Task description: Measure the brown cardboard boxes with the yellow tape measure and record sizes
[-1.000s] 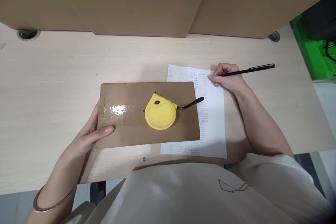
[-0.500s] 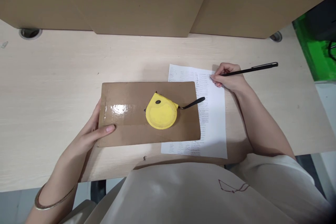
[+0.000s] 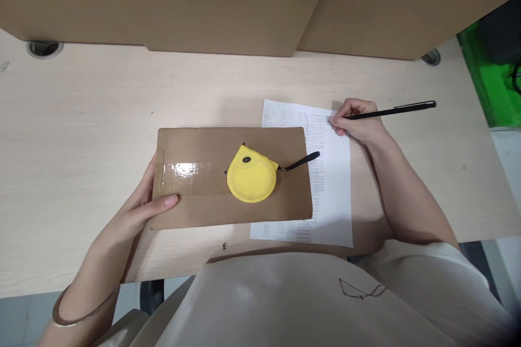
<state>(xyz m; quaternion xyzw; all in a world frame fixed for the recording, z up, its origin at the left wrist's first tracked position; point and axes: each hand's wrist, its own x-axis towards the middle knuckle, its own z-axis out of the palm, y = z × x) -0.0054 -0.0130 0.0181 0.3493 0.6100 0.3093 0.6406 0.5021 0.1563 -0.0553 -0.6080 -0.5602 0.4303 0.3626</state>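
My left hand [image 3: 142, 207] grips the left end of a flat brown cardboard box [image 3: 199, 200], thumb on top and the other fingers hidden behind it. On the box lies a yellow tape measure [image 3: 251, 180] with a black wrist strap [image 3: 303, 161] that reaches past the box's right edge. The box covers the left part of a white sheet of paper [image 3: 336, 190] with rows of small writing. My right hand [image 3: 358, 119] is closed round a black pen [image 3: 407, 109] and rests on the paper's upper right edge. The pen's tip is hidden by my fingers.
Large cardboard panels [image 3: 220, 5] stand along the back of the pale wooden table [image 3: 81, 146]. Round cable holes sit at the back left [image 3: 44, 49] and back right [image 3: 431, 57]. Something bright green [image 3: 488, 87] shows beyond the table's right edge.
My right hand and the pen sit very slightly further right in the view, and the whole view has shifted a little. Both hands keep their grips; the tape measure stays on the box.
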